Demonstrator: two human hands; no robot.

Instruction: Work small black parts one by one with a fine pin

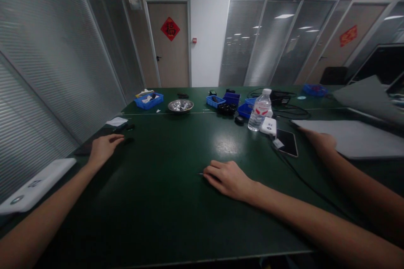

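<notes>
My left hand (103, 148) is over the left side of the green table (158, 201), thumb and fingertips pressed together. Whatever may be between them is too small to make out. Small dark items (129, 127) lie just beyond it, beside a white paper (116, 121). Resting on the middle of the table, my right hand (227, 178) has its fingers closed on a thin pointed item (200, 173), whose light tip sticks out to the left.
Another person's hand (325, 142) touches a white board (362, 138) at the right. Farther back are a metal dish (180, 106), a blue tray (150, 101), a water bottle (259, 110), a phone (287, 143) and cables. A white device (38, 185) lies at left.
</notes>
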